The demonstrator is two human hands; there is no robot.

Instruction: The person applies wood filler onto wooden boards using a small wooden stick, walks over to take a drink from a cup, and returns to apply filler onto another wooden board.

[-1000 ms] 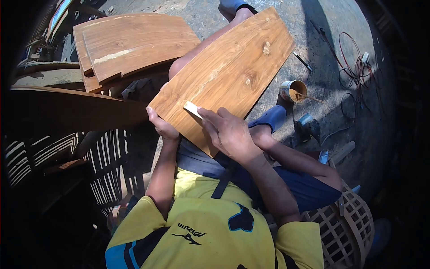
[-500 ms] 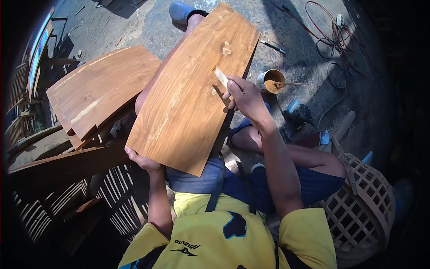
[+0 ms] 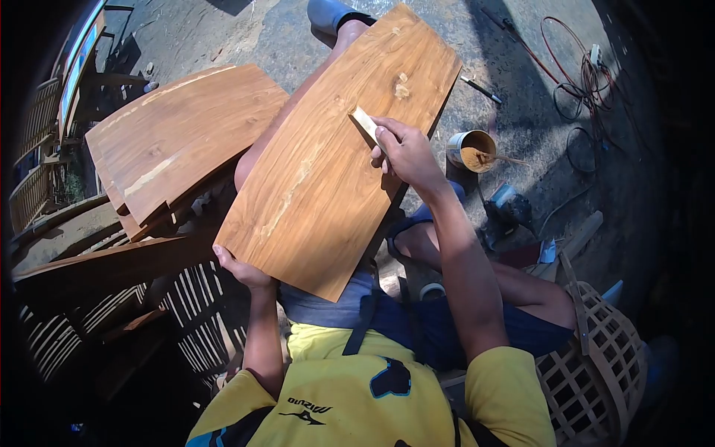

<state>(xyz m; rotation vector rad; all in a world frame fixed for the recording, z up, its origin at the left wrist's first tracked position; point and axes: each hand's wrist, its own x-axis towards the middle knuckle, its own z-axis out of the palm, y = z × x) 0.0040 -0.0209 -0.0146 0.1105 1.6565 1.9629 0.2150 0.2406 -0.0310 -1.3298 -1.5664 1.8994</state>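
A curved-sided wooden board (image 3: pixel 335 201) lies tilted across my lap and leg, with pale filler patches on its grain and a long pale streak (image 3: pixel 287 195). At its lower left corner, my left hand (image 3: pixel 244 271) is closed on the edge, thumb on top and the other fingers mostly hidden. My right hand (image 3: pixel 410 158) pinches a short, flat, pale wooden spatula (image 3: pixel 363 121) over the board's middle. The spatula's tip is close to the surface; whether it touches cannot be made out.
To the right stands a can (image 3: pixel 453 152) of brownish paste with a stick in it. Stacked boards (image 3: pixel 186 138) with pale streaks lie on the left. A marker (image 3: pixel 481 89), tangled cables (image 3: pixel 592 78) and a woven basket (image 3: pixel 596 357) are on the right.
My right hand has moved the spatula leftward over the board, away from the right-hand patches. The surroundings have shifted right in view. My left hand keeps its hold on the corner.
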